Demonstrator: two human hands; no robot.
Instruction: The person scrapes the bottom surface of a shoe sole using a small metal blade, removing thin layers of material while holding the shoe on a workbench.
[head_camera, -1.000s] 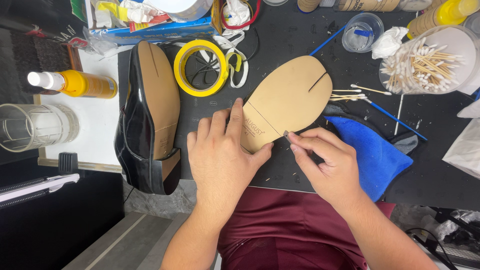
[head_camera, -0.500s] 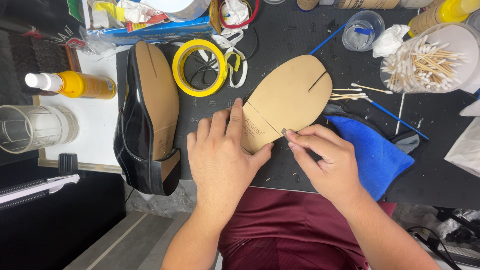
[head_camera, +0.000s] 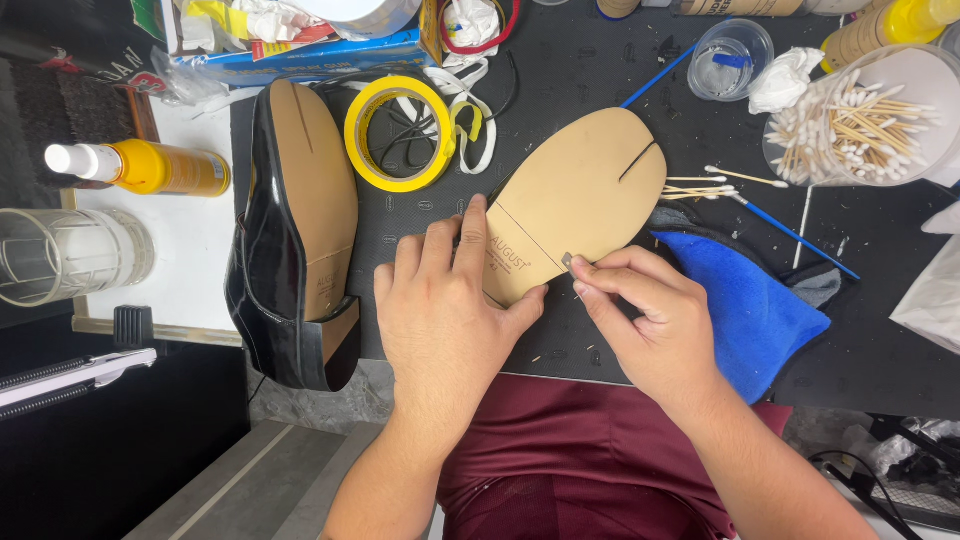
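A tan leather shoe sole (head_camera: 580, 195) lies flat on the black work mat (head_camera: 560, 70), toe pointing away to the right. My left hand (head_camera: 445, 310) presses flat on its near heel end, fingers spread. At the sole's near right edge, my right hand (head_camera: 640, 315) pinches a small metal blade (head_camera: 568, 262) between thumb and forefinger. A black shiny dress shoe (head_camera: 295, 235) lies sole-up to the left of my left hand.
A yellow tape roll (head_camera: 398, 132) sits behind the sole. A blue cloth (head_camera: 745, 300) lies under my right wrist. Cotton swabs fill a clear cup (head_camera: 860, 115) at right; loose swabs and a blue-handled brush (head_camera: 790, 232) lie nearby. A yellow bottle (head_camera: 150, 168) and glass jar (head_camera: 65, 255) stand left.
Both hands stay in nearly the same place on the sole. The view has shifted only slightly.
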